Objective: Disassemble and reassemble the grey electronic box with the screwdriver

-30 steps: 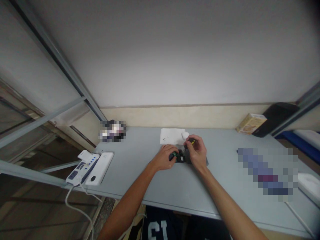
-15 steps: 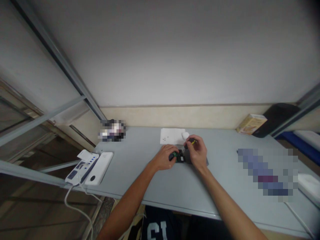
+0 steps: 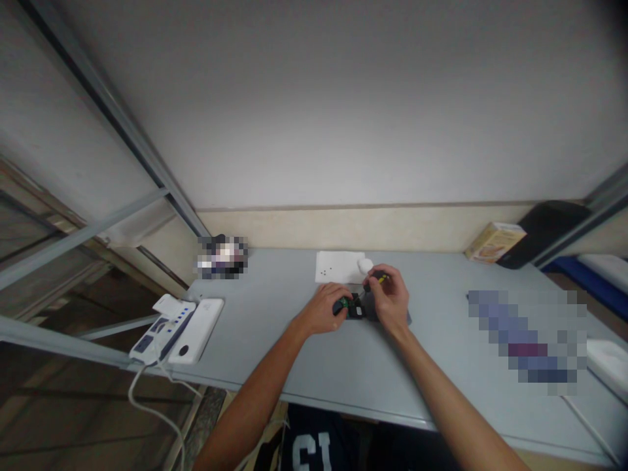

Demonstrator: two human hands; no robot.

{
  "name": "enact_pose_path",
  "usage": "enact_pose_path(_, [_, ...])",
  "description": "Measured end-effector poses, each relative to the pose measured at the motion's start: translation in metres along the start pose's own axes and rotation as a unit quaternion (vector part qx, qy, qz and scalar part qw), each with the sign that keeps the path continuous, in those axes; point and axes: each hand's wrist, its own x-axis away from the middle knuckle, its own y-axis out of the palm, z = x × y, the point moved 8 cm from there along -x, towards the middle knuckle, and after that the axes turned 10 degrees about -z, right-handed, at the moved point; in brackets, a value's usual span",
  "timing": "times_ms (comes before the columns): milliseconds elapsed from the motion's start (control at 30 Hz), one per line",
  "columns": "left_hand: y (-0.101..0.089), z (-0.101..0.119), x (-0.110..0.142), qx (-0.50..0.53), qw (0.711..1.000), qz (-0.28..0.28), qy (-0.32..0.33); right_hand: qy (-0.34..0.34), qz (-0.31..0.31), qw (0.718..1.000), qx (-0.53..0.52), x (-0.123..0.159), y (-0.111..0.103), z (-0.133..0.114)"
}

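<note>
A small black device (image 3: 354, 309) with a green part lies on the grey table (image 3: 343, 366) in front of me. My left hand (image 3: 324, 307) is closed on its left end and holds it down. My right hand (image 3: 390, 296) is closed in a pinch on a small screwdriver with a black and yellow handle (image 3: 377, 279), its tip slanting down to the device. Just behind the hands lies a white sheet of paper (image 3: 338, 267) with a few small dark specks on it, and a small white round object (image 3: 364, 264) rests at its right edge.
A white power strip (image 3: 159, 327) with a cable and a white power bank (image 3: 199, 330) lie at the table's left edge. A yellowish box (image 3: 494, 242) and a black object (image 3: 544, 232) stand at the back right. A white object (image 3: 608, 363) sits far right.
Almost nothing differs; the hands stay on the device and the screwdriver, with only a slight shift of the view.
</note>
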Motion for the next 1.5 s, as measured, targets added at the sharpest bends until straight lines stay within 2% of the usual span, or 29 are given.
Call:
enact_pose_path(733, [0.001,-0.002,0.001,-0.001,1.0,0.008,-0.001,0.001,-0.02,1.0,-0.011,-0.001,0.005,-0.001])
enact_pose_path(1133, [0.001,-0.004,0.0,-0.001,1.0,0.012,-0.009,0.009,0.001,0.999,-0.036,-0.002,0.0,0.0])
enact_pose_path(1500, [0.003,-0.014,-0.001,0.021,0.998,0.058,0.006,0.02,0.038,0.996,-0.076,-0.008,-0.013,0.005])
